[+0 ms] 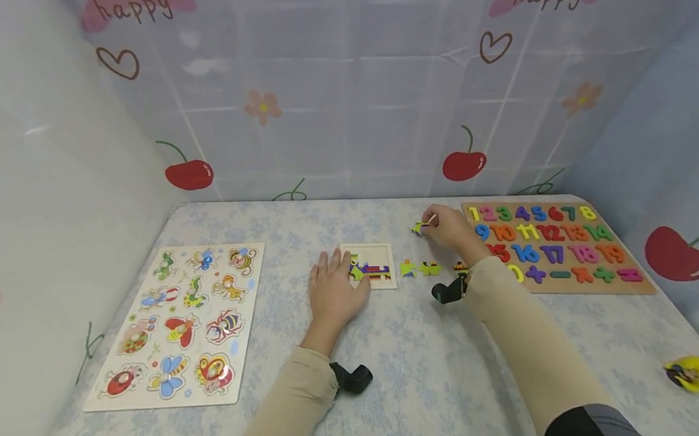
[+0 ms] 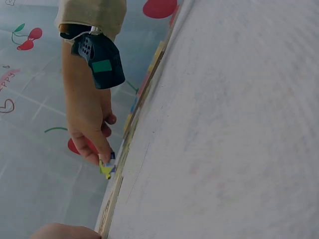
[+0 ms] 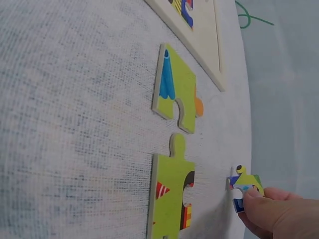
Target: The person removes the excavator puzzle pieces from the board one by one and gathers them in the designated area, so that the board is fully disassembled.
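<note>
My left hand (image 1: 337,291) lies with its fingers spread at the left edge of a small wooden puzzle frame (image 1: 379,248), its thumb over the frame. Several joined pieces fill part of the frame's lower area. In my right hand (image 1: 449,227) a green jigsaw piece with blue and purple parts (image 3: 244,185) is pinched between thumb and fingers, held off the table in the right wrist view. Between the frame and that hand lie a green piece with a blue shape (image 3: 174,89) and another green piece (image 3: 172,191). A further piece (image 1: 460,267) lies partly behind the right wrist's camera.
An insect puzzle board (image 1: 173,327) lies on the left of the table. To the right is a number board (image 1: 577,290) with colourful digits, close by the right forearm. A yellow toy (image 1: 693,374) sits near the right edge. Patterned curtains (image 1: 347,108) stand behind.
</note>
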`<state>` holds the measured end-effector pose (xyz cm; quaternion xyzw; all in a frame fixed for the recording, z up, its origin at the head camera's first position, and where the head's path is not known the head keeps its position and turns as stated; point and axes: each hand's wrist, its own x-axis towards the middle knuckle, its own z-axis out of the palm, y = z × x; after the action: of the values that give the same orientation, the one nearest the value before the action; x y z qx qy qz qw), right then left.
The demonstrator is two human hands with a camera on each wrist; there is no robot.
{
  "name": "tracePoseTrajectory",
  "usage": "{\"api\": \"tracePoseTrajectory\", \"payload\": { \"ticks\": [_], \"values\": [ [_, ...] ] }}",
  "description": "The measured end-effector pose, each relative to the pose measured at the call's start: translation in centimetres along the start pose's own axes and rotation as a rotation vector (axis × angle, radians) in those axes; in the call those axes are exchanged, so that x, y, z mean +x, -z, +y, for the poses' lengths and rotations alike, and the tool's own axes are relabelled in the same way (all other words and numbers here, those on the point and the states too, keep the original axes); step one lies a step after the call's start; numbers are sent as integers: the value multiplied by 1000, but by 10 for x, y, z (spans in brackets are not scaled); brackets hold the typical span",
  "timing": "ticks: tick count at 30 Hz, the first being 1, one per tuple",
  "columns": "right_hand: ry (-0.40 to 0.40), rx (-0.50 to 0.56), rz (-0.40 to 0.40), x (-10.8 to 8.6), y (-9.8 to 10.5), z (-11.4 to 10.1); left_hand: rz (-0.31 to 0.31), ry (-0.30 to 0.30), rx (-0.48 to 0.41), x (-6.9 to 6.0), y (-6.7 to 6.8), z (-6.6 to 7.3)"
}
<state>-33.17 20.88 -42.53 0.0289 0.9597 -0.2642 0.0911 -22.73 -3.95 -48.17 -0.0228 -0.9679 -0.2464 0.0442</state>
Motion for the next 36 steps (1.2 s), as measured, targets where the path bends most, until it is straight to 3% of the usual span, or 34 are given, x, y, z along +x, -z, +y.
{"api": "tracePoseTrajectory", "payload": {
  "ticks": [12,19,25,36],
  "values": [
    [4,-169,65,-4,-5,-4,10,-3,-9,0,-1,-2],
    [84,-318,164,-5,-8,-6,12,-2,-17,0,-1,-1],
    [111,-241,173,-7,-10,-12,16,-4,-17,1,-1,0],
    [217,-124,40,-19,-22,-42,-13,29,-15,0,2,-4]
  ]
}}
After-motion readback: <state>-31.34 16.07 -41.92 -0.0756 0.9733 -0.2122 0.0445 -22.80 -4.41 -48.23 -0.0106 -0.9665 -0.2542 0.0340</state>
